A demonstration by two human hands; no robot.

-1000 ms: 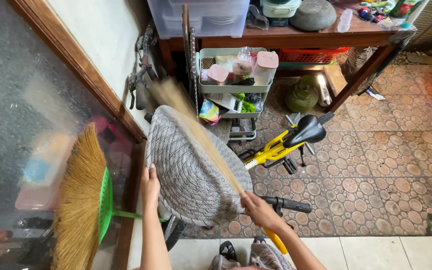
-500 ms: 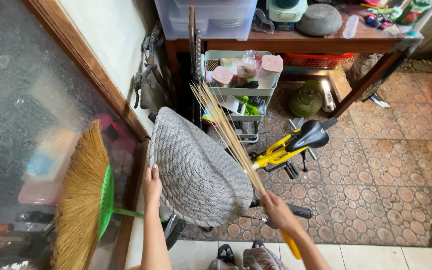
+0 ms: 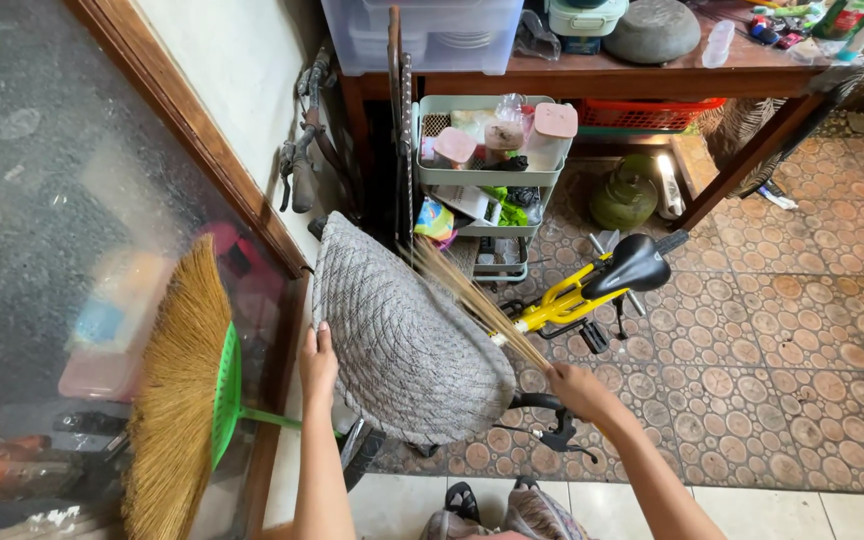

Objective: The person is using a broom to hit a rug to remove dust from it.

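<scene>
A grey woven mat (image 3: 402, 335), oval and stitched in rings, hangs draped over something beneath it, possibly the front of the yellow children's bicycle (image 3: 577, 295) just to its right. The left hand (image 3: 318, 362) is clamped on the mat's left edge, fingers over the rim. The right hand (image 3: 580, 390) is closed around the handle end of a stick broom (image 3: 472, 300), a bundle of thin pale ribs that slants up and to the left from the fist, its spread tips lying against or just above the mat's right side; the blur there leaves contact unclear.

Below the right hand a black handlebar grip (image 3: 537, 403) juts out from under the mat. The bicycle's black saddle (image 3: 637, 268) sits behind the broom. Left of the mat a soft grass broom (image 3: 180, 390) with a green collar leans against a dark glass panel in a brown wooden frame. Behind the mat stands a pale green tiered trolley (image 3: 487, 170) holding pink-lidded containers, and beyond it a wooden table (image 3: 642, 75) carries clear storage boxes and a grey bowl. A green gas cylinder (image 3: 622, 195) sits under the table on the pebble-patterned floor (image 3: 792, 340).
</scene>
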